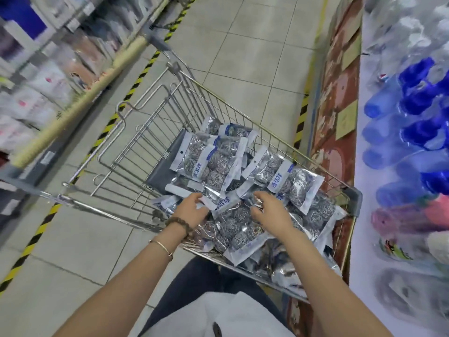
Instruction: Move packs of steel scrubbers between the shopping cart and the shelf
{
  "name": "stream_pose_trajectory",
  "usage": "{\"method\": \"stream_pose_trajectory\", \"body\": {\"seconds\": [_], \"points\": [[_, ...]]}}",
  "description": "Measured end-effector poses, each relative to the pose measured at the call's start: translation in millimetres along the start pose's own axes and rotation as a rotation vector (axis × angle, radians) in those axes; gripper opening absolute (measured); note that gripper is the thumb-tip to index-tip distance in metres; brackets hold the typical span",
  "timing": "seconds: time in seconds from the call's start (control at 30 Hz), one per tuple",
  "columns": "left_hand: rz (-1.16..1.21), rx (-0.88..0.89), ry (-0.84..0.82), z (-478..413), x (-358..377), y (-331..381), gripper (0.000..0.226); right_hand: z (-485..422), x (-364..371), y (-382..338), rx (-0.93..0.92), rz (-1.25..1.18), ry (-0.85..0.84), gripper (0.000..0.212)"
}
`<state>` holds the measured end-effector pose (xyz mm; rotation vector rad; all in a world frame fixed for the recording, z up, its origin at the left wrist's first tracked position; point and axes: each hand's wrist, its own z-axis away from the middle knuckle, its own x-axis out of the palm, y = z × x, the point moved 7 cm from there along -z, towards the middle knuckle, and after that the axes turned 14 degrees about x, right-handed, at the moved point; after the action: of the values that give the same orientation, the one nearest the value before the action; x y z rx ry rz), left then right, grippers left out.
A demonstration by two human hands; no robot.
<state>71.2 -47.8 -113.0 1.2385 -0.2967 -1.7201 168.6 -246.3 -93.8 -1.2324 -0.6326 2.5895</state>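
Steel scrubber pack [237, 222] against right hand [269, 211]

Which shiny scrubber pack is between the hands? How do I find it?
Look in the wire shopping cart, at its nearest end. The scrubber pack lies uppermost there, directly between the left hand and right hand. Only it has a hand at each side.
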Motion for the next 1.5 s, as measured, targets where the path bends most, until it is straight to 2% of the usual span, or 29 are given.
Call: {"method": "stream_pose_trajectory", "body": {"seconds": [0.17, 0.3, 0.4, 0.43, 0.57, 0.63, 0.77, 0.97, 1.1, 1.17, 1.3, 1.33, 1.4, 1.47, 1.5], "points": [[0.333, -0.207, 0.021, -39, 1, -22, 0.043, -54, -13, -33, -0.040, 0.022, -0.021, 0.048], [0.559, -0.388, 0.025, -69, 6, -37, 0.051, -93, -21, -66, -0.053, 0.087, -0.018, 0.049], [0.709, -0.500, -0.005, -88, 8, -40, 0.028, -126, -26, -93, -0.066, 0.128, 0.004, 0.048], [0.733, -0.526, -0.015, -94, 9, -42, 0.032, -137, -27, -100, -0.072, 0.145, 0.010, 0.048], [0.846, -0.643, -0.083, -108, 18, -47, 0.082, -176, -22, -124, -0.094, 0.294, 0.049, 0.056], [0.895, -0.669, -0.021, -112, 20, -49, 0.085, -191, -17, -129, -0.099, 0.375, 0.073, 0.060], [1.079, -0.691, 0.105, -121, 27, -51, 0.076, -210, -5, -122, -0.068, 0.458, 0.093, 0.058], [1.142, -0.718, 0.127, -120, 26, -54, 0.055, -214, -7, -119, -0.005, 0.540, 0.159, 0.060], [1.165, -0.733, 0.115, -116, 29, -65, 0.078, -207, 0, -103, 0.103, 0.525, 0.114, 0.065], [1.153, -0.717, 0.166, -114, 28, -71, 0.088, -199, 5, -94, 0.161, 0.531, 0.103, 0.065], [1.036, -0.639, 0.217, -108, 14, -71, 0.103, -187, 15, -80, 0.269, 0.495, 0.014, 0.048], [0.990, -0.609, 0.222, -107, 7, -69, 0.100, -185, 17, -77, 0.302, 0.422, -0.021, 0.043], [0.973, -0.534, 0.229, -106, -6, -63, 0.074, -177, 16, -73, 0.353, 0.255, -0.061, 0.041], [0.977, -0.500, 0.210, -103, -12, -59, 0.051, -168, 13, -71, 0.370, 0.163, -0.058, 0.045], [0.955, -0.477, 0.212, -103, -15, -60, 0.047, -163, 11, -70, 0.362, 0.119, -0.051, 0.049]]}}
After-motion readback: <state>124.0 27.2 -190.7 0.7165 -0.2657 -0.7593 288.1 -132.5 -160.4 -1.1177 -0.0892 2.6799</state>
